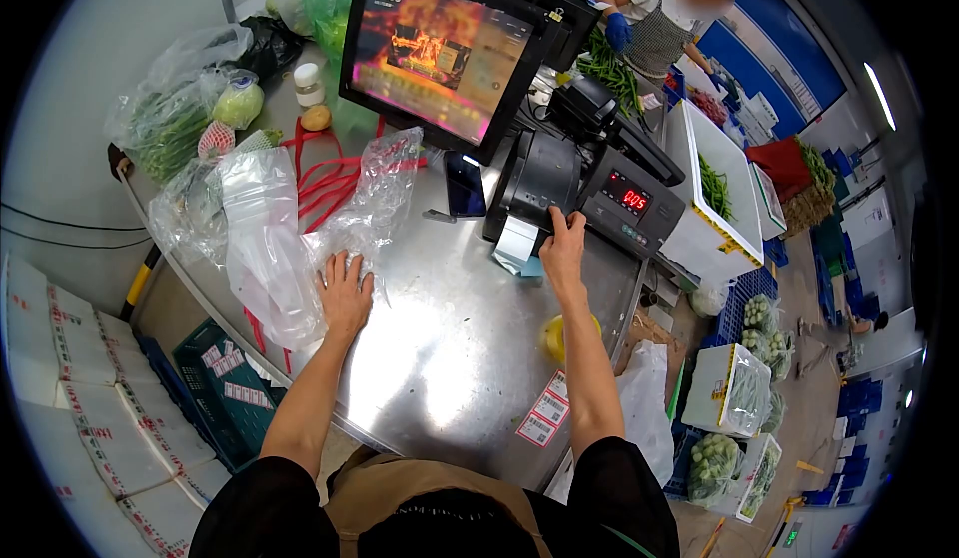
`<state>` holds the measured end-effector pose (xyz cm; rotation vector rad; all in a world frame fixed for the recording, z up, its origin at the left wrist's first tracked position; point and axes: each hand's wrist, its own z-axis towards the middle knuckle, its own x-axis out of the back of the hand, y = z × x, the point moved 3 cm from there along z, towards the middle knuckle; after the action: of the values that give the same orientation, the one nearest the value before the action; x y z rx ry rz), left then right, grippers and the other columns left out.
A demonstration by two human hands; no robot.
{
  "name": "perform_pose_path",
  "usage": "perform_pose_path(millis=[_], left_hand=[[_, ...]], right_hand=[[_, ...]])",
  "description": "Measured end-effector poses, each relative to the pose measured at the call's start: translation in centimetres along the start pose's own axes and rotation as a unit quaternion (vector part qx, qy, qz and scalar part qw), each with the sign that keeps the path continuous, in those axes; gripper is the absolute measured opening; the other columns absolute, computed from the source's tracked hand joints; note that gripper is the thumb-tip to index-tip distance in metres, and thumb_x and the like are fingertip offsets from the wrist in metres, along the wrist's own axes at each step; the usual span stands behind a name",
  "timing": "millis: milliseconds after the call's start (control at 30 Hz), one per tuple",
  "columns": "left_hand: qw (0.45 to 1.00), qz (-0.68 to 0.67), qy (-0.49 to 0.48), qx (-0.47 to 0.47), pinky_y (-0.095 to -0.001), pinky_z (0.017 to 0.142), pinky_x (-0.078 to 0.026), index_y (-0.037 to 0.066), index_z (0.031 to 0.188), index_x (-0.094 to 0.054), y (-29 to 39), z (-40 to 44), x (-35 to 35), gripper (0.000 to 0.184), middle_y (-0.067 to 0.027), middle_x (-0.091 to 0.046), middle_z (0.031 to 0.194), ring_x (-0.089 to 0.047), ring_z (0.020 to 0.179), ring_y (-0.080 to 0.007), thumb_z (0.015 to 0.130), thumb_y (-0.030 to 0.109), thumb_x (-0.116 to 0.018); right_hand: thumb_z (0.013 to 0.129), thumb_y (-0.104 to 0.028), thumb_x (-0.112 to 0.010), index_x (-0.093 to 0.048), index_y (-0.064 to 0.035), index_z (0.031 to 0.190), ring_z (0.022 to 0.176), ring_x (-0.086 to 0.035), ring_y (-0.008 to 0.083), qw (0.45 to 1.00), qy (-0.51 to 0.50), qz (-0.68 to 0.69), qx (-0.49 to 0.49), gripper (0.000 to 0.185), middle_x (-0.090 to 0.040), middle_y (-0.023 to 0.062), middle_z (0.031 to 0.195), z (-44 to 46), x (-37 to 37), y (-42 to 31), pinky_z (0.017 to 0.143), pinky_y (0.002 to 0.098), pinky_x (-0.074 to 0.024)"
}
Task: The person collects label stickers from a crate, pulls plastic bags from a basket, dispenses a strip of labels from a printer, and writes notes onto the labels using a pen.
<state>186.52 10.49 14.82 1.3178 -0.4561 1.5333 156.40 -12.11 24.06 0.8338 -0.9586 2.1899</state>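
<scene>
While the left fingers (342, 266) lie spread out flat in the head view, at the edge of some thin clear plastic (385, 196), the right fingers (557, 226) reach the front of a black machine (544, 170). The left fingers are wide apart and seem to grip nothing; maybe they rest there to lean or keep the plastic down. One right finger points out and the rest curl in. I cannot tell if its tip pushes or just touches, or if the others pinch anything. The machine sits just past them, maybe so it is easy to reach. White paper (516, 240) sticks out just left of these fingers. To their right, a dark box (631, 201) shows red numbers. A phone (466, 186) lies on the shiny tabletop (430, 358) between both sets of fingers, farther off. White bags (265, 248) lie left of the left fingers, perhaps to be handy.
</scene>
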Motion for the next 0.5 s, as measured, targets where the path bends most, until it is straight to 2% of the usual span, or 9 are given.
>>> perform_pose_path(millis=[400, 500], left_hand=[[1.0, -0.001, 0.0, 0.004, -0.0568, 0.107, -0.024, 0.011, 0.123, -0.054, 0.15, 0.01, 0.14, 0.04, -0.0104, -0.044, 0.136, -0.035, 0.132, -0.0311, 0.087, 0.03, -0.057], [1.0, -0.002, -0.002, 0.004, -0.0567, 0.107, -0.024, 0.011, 0.123, -0.054, 0.04, -0.05, 0.1, 0.041, -0.0104, -0.044, 0.136, -0.035, 0.132, -0.031, 0.087, 0.03, -0.057]], right_hand=[[0.069, 0.014, -0.051, -0.057, -0.0016, 0.118, 0.098, -0.05, 0.0419, 1.0, -0.021, -0.015, -0.005, 0.051, -0.044, 0.0247, 0.107, 0.08, -0.19, 0.11, 0.086, 0.0465, -0.0442], [0.068, 0.014, -0.049, -0.055, -0.0044, 0.122, 0.099, -0.051, 0.04, 1.0, -0.024, -0.017, 0.007, 0.057, -0.044, 0.022, 0.108, -0.05, 0.0, 0.39, 0.086, 0.0429, -0.0461]])
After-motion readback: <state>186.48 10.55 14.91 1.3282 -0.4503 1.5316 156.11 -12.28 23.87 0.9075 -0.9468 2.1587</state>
